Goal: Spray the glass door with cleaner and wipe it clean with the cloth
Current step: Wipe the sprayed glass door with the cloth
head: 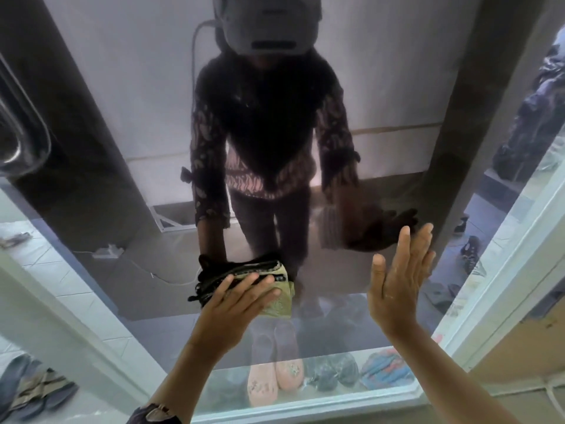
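Observation:
The glass door [146, 96] fills the view and mirrors a person wearing a headset. My left hand [235, 304] lies flat on a folded cloth [276, 301], yellow-green with dark edges, and presses it against the lower middle of the pane. My right hand [397, 280] is held flat with fingers together and upright, at or just off the glass to the right of the cloth, holding nothing. No spray bottle is in view.
A metal door handle [21, 127] sticks out at the left edge. The white door frame [495, 270] runs down both sides and along the bottom. Several pairs of shoes [275, 381] lie behind the glass at floor level, more sandals at lower left.

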A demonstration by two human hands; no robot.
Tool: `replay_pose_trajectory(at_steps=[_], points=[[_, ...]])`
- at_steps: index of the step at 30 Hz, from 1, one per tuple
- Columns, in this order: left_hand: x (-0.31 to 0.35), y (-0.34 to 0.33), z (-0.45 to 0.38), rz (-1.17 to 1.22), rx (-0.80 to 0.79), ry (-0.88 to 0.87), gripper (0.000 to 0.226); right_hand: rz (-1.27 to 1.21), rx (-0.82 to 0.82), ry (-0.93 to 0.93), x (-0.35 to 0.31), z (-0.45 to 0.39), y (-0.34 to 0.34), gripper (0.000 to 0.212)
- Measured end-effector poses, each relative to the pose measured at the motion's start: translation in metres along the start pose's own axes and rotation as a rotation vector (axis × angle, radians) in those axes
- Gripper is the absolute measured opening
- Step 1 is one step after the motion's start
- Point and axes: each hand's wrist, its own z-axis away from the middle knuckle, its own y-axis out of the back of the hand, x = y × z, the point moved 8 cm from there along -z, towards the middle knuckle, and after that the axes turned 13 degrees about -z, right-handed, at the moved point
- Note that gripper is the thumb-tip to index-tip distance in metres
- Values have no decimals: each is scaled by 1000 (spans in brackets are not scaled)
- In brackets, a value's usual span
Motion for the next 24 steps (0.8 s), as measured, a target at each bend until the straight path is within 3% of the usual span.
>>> replay_pose_trajectory(at_steps=[11, 18, 22, 24], points=[[-88, 79, -117, 5, 224, 241, 52, -50, 22, 7, -73, -66, 33, 52], [-138, 129, -162, 90, 176, 228, 48, -111, -58, 72, -136, -118, 52, 56], [-179, 167, -182, 301, 182, 411, 41, -174, -42, 106, -169, -137, 69, 53], [-193, 179, -188, 574, 167, 585, 40, -226, -40, 91, -179, -143, 76, 51]])
